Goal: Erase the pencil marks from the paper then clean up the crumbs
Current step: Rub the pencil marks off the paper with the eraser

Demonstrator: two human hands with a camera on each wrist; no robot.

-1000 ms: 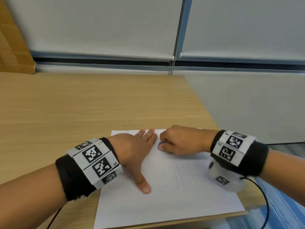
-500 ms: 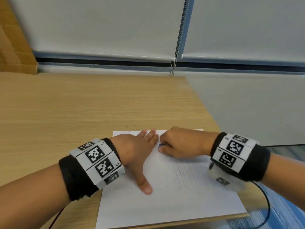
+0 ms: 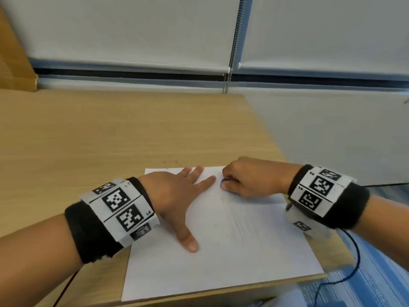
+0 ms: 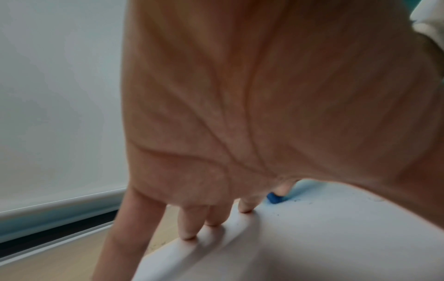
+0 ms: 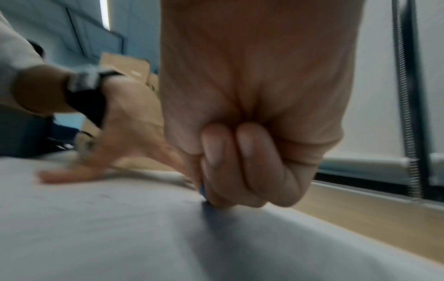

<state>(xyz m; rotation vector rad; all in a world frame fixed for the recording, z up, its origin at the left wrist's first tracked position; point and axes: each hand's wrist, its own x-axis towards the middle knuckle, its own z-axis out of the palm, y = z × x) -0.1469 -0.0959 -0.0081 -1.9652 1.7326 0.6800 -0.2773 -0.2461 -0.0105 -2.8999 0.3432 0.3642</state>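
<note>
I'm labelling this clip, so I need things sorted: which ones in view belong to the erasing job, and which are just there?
Part of the job:
- paper, with faint pencil marks
- blue eraser, pinched in the right hand
- left hand, flat on the sheet
- crumbs on the table

Just there:
- blinds
- bead cord
- black cable

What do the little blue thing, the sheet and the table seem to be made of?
Eraser: probably rubber or vinyl, matte blue, shedding dark crumbs beside it.
Sheet: thin matte white paper, lying flat, faint pencil strokes on it.
Table: light wood-grain top, smooth; solid wood or laminate, cannot tell.
</note>
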